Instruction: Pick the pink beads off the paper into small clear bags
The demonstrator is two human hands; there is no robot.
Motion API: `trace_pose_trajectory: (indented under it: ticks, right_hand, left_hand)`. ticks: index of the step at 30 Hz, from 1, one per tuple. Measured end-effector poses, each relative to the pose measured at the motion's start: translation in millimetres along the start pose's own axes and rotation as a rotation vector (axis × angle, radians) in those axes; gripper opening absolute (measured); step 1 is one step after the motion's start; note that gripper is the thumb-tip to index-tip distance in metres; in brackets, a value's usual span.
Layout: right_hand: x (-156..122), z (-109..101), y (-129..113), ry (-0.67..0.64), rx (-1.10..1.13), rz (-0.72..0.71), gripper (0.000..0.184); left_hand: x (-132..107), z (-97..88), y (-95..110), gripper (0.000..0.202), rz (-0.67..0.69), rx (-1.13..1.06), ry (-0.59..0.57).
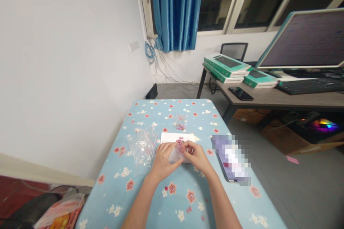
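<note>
My left hand (164, 160) lies with fingers stretched out and thumb apart over the left part of a white sheet (169, 137). Opposite it, my right hand (196, 154) has thumb and index finger pinched together at the sheet's right side; what they hold is too small to make out. Small pink beads (180, 140) lie on the sheet just beyond the fingertips. Between the hands something thin and see-through shows, perhaps plastic. Farther back is a small clear bag (180, 121) with pink beads in it. A crumpled larger clear plastic bag (143, 146) rests left of my left hand.
A flowered blue tablecloth (150, 200) covers the table, with a loose red bead (166, 188) near my forearms. At the right edge lies a purple flat item (221, 150), partly blurred. A desk beyond holds green boxes (225, 65), a phone (240, 93) and a monitor (303, 39).
</note>
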State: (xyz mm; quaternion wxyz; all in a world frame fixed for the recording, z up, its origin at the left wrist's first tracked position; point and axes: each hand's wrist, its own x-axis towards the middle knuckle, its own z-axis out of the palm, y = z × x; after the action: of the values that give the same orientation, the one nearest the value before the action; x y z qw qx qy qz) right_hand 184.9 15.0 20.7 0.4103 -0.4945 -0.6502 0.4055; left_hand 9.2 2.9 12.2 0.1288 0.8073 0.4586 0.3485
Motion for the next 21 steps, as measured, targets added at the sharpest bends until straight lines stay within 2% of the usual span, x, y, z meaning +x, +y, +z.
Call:
trace_pose_trajectory:
  ticks: [2, 4, 8, 10, 13, 16, 21]
  right_hand:
    - [0, -1, 1, 0.006, -0.041, -0.01, 0.006]
    - [0, -1, 1, 0.01, -0.032, -0.018, 0.006]
    - [0, 4, -1, 0.017, 0.036, -0.019, 0.006]
    - [0, 8, -1, 0.014, 0.063, -0.014, 0.006]
    - [0, 12, -1, 0.0, 0.078, -0.015, 0.008]
    - [0, 4, 0, 0.026, 0.025, -0.02, 0.012]
    - [-4, -21, 3, 0.089, -0.31, 0.054, 0.016]
  left_hand:
    - [0, -0.7, 0, 0.047, -0.002, -0.008, 0.022]
    - [0, -0.8, -1, 0.05, -0.002, -0.012, 0.029]
    - [-1, 2.3, 2, 0.082, -0.022, 0.029, 0.023]
    - [-2, 4.4, 4, 0.087, -0.043, 0.057, 0.031]
    - [-1, 5.8, 6, 0.078, -0.065, 0.08, 0.044]
    - [-1, 4.7, 6, 0.07, -0.072, 0.077, 0.046]
    - [-1, 3.3, 3, 0.067, -0.075, 0.042, 0.046]
